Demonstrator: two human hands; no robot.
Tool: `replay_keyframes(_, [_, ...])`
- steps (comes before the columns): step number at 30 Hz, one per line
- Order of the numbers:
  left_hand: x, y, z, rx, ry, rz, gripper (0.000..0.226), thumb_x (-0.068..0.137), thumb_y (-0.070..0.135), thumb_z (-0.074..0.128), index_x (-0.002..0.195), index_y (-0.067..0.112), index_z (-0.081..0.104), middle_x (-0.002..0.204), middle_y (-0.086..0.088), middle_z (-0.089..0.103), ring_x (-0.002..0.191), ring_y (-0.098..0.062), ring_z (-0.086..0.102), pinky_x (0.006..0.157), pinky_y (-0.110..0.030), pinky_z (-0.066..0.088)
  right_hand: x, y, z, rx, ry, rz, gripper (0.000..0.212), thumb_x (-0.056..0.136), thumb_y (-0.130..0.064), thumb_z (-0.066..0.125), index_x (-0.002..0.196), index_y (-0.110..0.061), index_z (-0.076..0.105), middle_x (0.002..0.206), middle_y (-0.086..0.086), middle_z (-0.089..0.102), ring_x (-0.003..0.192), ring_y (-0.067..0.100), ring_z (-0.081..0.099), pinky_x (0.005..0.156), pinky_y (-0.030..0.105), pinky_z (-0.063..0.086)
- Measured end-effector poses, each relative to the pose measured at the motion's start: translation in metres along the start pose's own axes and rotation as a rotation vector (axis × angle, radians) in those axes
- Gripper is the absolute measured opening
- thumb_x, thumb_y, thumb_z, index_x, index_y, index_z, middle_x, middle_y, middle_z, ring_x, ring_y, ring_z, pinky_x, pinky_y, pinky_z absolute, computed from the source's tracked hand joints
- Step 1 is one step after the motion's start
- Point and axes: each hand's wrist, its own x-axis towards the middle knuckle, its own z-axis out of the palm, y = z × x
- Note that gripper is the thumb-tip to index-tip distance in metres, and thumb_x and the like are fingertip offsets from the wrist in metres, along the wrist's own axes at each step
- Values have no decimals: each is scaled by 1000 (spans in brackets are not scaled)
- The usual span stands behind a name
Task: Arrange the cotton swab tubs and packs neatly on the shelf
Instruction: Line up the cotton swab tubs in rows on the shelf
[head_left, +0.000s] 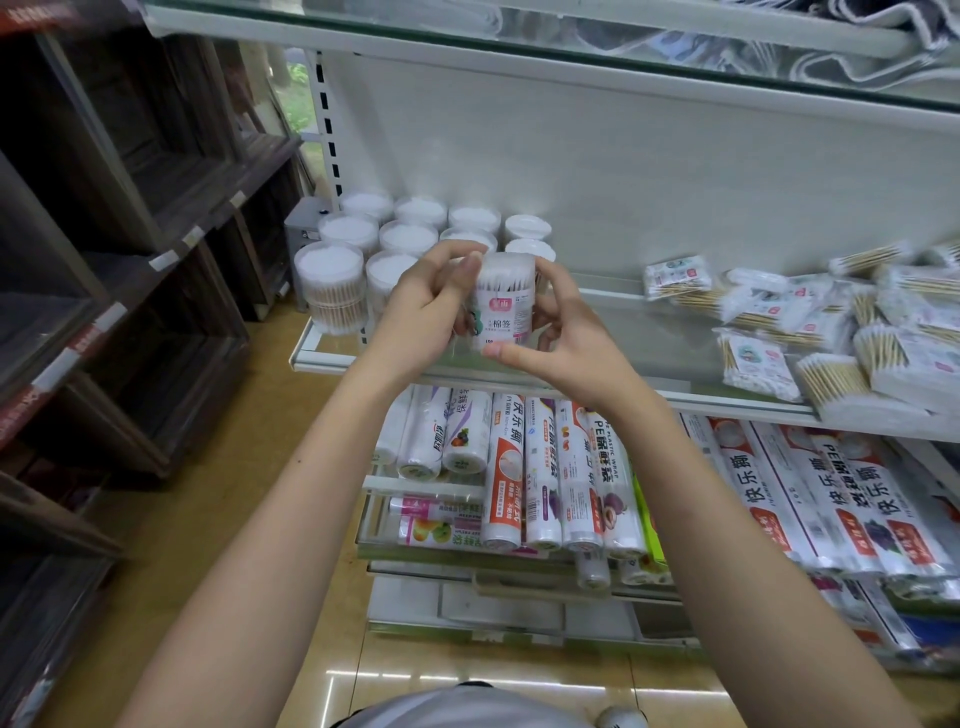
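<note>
- Labelled tub (501, 306): upright, long axis vertical, held in the air just in front of the tub cluster (415, 244), above the shelf (623, 332) front edge.
- Left hand (426, 306) and right hand (558, 343): both clamped on the tub, fingers curled round opposite sides.
- Cluster lies directly behind the tub; free slot looks to be at the cluster's right front.
- Loose packs (810, 322): well right of the cluster, jumbled; right hand is nearer them.
</note>
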Motion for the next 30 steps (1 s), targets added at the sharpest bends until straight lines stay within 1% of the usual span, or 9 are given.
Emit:
replay_keyframes(4, [0, 1, -5, 97, 3, 46, 30, 104, 23, 49, 130, 12, 59, 67, 11, 60, 58, -6, 57, 55, -29, 49, 6, 2, 5, -34, 75, 9, 78, 69, -43, 86, 133, -35, 44, 111, -10, 69, 98, 10, 63, 82, 33, 50])
replay_keyframes(7, [-2, 2, -8, 173, -18, 78, 35, 96, 35, 58, 129, 23, 62, 81, -9, 67, 70, -20, 64, 68, -40, 57, 10, 1, 9, -50, 130, 39, 74, 68, -37, 87, 128, -36, 44, 105, -11, 68, 90, 8, 62, 77, 31, 51])
replay_keyframes(9, [-5, 4, -9, 254, -19, 88, 39, 89, 38, 67, 127, 32, 62, 82, -13, 66, 75, -26, 63, 74, -38, 57, 13, 1, 12, -41, 158, 43, 73, 67, -33, 87, 125, -36, 42, 104, -12, 66, 90, 9, 63, 80, 35, 54])
replay_keyframes(14, [-8, 2, -9, 395, -6, 166, 37, 90, 27, 69, 127, 29, 64, 73, 4, 57, 67, -12, 55, 70, -27, 49, 16, 1, 22, -61, 168, 33, 78, 61, -38, 86, 123, -33, 40, 117, -2, 56, 108, 17, 57, 84, 33, 52])
replay_keyframes(18, [-8, -4, -13, 542, -17, 276, 36, 93, 9, 63, 127, 20, 67, 130, -8, 60, 84, -13, 62, 87, -17, 45, 18, 0, 24, -144, 175, 8, 93, 60, -41, 87, 137, -34, 35, 117, -2, 54, 115, 25, 50, 92, 41, 49])
replay_keyframes(20, [-10, -4, -10, 565, -24, 304, 37, 91, 4, 63, 126, 16, 68, 140, -14, 53, 92, -18, 64, 92, -19, 45, 20, -2, 24, -154, 196, -3, 95, 60, -40, 89, 136, -39, 33, 119, -4, 55, 113, 28, 53, 92, 44, 50])
replay_keyframes(23, [-11, -5, -5, 563, -33, 290, 36, 91, 5, 65, 125, 15, 68, 137, -14, 55, 105, -27, 66, 94, -33, 53, 21, -3, 24, -194, 189, 19, 98, 62, -35, 91, 142, -33, 34, 118, -6, 53, 113, 28, 53, 94, 42, 50])
replay_keyframes(27, [-13, -2, -4, 510, -48, 235, 32, 90, 17, 68, 122, 15, 70, 128, -4, 59, 99, -18, 67, 92, -29, 54, 20, -1, 16, -237, 138, 53, 98, 60, -39, 91, 141, -32, 36, 123, 0, 60, 113, 27, 56, 91, 42, 51])
replay_keyframes(30, [-11, 0, -1, 518, -48, 187, 33, 90, 29, 69, 119, 13, 71, 119, -2, 64, 97, -18, 67, 91, -35, 55, 16, -1, 4, -233, 16, 89, 92, 63, -39, 88, 139, -37, 37, 117, 1, 62, 110, 22, 58, 80, 30, 50])
